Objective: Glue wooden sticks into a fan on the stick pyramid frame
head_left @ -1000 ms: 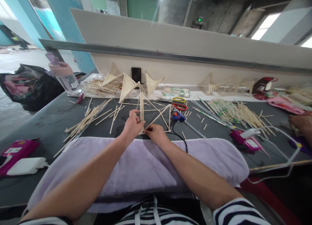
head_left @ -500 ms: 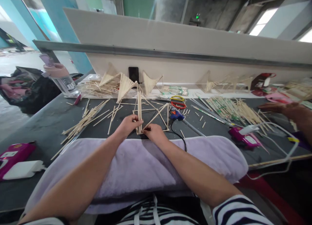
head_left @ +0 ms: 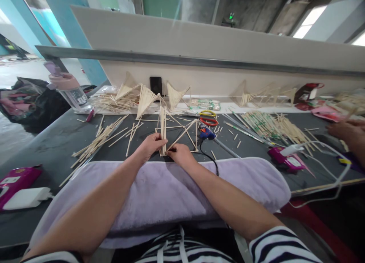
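A frame of thin wooden sticks (head_left: 190,134) stands on the dark table in front of me, with upright triangles and slanting pieces. At its near left corner rises a row of upright wooden sticks (head_left: 163,122). My left hand (head_left: 152,146) is closed, its thumb and fingers pinching these uprights low down from the left. Close by on the right, my right hand (head_left: 179,153) pinches at the foot of the same corner, where a slanting stick meets the base. Its fingertips partly hide that joint. A blue glue gun (head_left: 206,133) lies right of the frame.
Red-handled scissors (head_left: 208,121) lie behind the glue gun. Loose sticks (head_left: 97,141) are piled at left, more sticks (head_left: 256,128) at right. Finished-looking stick models (head_left: 148,99) stand along the back. A lilac cloth (head_left: 159,194) covers the front edge. Another person's hand (head_left: 346,130) is at far right.
My two hands stay in the same place on the stick frame. The other person's hand at far right has drawn back to the right, away from the sticks there.
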